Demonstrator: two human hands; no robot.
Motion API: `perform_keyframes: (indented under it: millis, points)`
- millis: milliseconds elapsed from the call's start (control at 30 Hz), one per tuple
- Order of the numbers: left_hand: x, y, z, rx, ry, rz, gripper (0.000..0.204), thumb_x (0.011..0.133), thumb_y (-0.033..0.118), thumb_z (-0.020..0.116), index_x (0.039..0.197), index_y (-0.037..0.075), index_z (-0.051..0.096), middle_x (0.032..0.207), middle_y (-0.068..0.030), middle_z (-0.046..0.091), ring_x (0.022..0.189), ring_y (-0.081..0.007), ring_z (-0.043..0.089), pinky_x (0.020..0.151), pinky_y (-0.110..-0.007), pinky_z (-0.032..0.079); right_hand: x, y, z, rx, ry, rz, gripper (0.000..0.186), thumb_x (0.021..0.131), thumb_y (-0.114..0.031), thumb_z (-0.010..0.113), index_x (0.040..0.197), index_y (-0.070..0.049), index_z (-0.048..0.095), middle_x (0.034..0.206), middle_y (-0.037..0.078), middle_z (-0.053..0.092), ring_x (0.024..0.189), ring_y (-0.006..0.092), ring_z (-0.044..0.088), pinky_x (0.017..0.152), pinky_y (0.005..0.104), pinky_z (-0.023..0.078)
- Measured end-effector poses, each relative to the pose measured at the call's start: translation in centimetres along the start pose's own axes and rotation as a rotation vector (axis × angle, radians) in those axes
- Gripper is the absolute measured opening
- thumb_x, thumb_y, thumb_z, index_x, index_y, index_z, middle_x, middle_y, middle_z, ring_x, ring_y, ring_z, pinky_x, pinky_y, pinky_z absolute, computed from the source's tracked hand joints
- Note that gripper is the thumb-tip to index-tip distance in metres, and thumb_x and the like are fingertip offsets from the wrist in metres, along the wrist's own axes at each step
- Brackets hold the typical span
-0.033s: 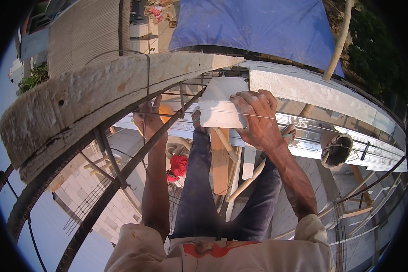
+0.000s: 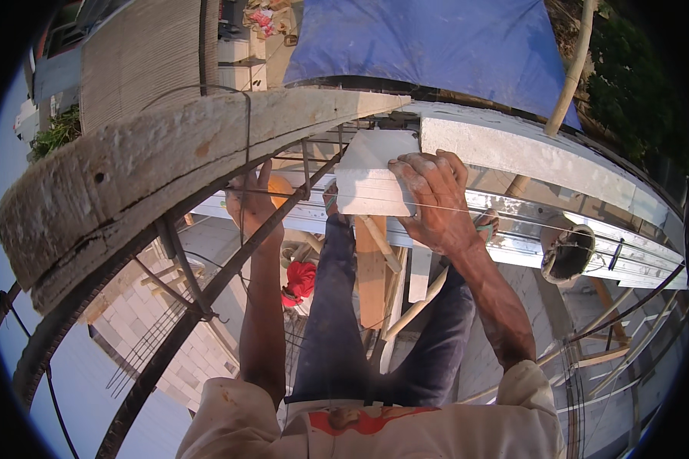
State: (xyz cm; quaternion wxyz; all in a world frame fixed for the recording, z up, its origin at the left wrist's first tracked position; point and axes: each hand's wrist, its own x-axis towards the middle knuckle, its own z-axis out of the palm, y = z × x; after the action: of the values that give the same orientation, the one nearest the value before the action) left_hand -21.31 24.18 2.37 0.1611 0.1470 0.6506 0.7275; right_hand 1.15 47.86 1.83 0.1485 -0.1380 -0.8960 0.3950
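My right hand [image 2: 435, 200] grips the right side of a white block [image 2: 377, 172], fingers over its edge and thumb at the lower corner. The block's left end meets the dark rebar [image 2: 264, 229], and a thin string crosses in front of it. My left hand [image 2: 250, 205] is raised behind the rebar, below a rough plank [image 2: 161, 145] or beam. One of its fingers is stretched upward; the others are partly hidden. Close by this hand appears a rounded orange thing [image 2: 282, 189]; whether the hand touches it I cannot tell.
To the right a row of white blocks [image 2: 505, 145] runs along the wall top. My feet stand on a shiny metal channel [image 2: 628, 249], with a hollow tube end [image 2: 570, 254] beside it. Wooden poles, a red cloth [image 2: 302, 281] and flooring lie far below. A blue tarp [image 2: 429, 46] spreads beyond.
Both hands keep their places, the right one still on the white block. The view has shifted a little, so the plank sits slightly farther left, and the string's line looks lower near my right hand.
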Motion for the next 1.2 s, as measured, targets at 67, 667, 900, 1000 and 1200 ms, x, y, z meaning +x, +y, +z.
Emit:
perform_keyframes:
  millis: [67, 667, 900, 1000, 1200]
  points:
    - [-1.1, -0.5, -0.6, 0.042, -0.046, 0.072, 0.056, 0.107, 0.036, 0.054, 0.153, 0.006, 0.045, 0.153, -0.0172, 0.052, 0.142, -0.0312, 0.052, 0.11, -0.052, 0.051, 0.2, 0.1, -0.1, 0.009, 0.001, -0.003, 0.103, 0.054, -0.01, 0.097, 0.146, -0.014, 0.051, 0.136, 0.008, 0.058, 0.122, 0.0306, 0.057, 0.115, 0.0555, 0.035]
    - [1.5, -2.6, -3.0, -0.07, 0.038, -0.149, 0.047, 0.103, 0.033, 0.055, 0.132, -0.004, 0.059, 0.128, -0.0213, 0.068, 0.124, -0.0323, 0.065, 0.116, -0.044, 0.047, 0.0, 0.0, -0.2, -0.073, -0.011, -0.05, 0.088, 0.064, -0.016, 0.088, 0.144, -0.008, 0.05, 0.136, 0.013, 0.056, 0.122, 0.0311, 0.056, 0.107, 0.0536, 0.037]
    - [1.6, -2.6, -4.3, 0.44, 0.017, -0.031, 0.035, 0.104, 0.023, 0.056, 0.129, -0.001, 0.061, 0.128, -0.019, 0.068, 0.124, -0.0314, 0.065, 0.114, -0.044, 0.049, 0.8, -0.3, -0.2, -0.051, -0.026, 0.011, 0.079, 0.07, -0.014, 0.083, 0.143, -0.008, 0.052, 0.136, 0.012, 0.057, 0.123, 0.0306, 0.057, 0.103, 0.0513, 0.039]
    - [2.1, -3.3, -4.9, 0.527, -0.05, 0.034, 0.027, 0.103, 0.013, 0.059, 0.126, 0.0, 0.062, 0.123, -0.0165, 0.07, 0.118, -0.0275, 0.067, 0.103, -0.04, 0.055, 0.7, 1.0, 0.8, -0.173, -0.031, -0.039, 0.078, 0.07, -0.013, 0.083, 0.142, -0.008, 0.052, 0.136, 0.013, 0.057, 0.124, 0.03, 0.057, 0.104, 0.0508, 0.04]
    - [1.8, -0.5, -2.7, 0.85, -0.059, 0.152, 0.012, 0.094, 0.009, 0.066, 0.096, -0.002, 0.071, 0.087, -0.0124, 0.072, 0.076, -0.0228, 0.068, 0.067, -0.036, 0.055, 2.6, 5.6, 6.0, -0.258, -0.002, -0.014, 0.078, 0.066, -0.007, 0.083, 0.139, -0.007, 0.055, 0.133, 0.013, 0.06, 0.124, 0.0305, 0.057, 0.104, 0.0502, 0.042]
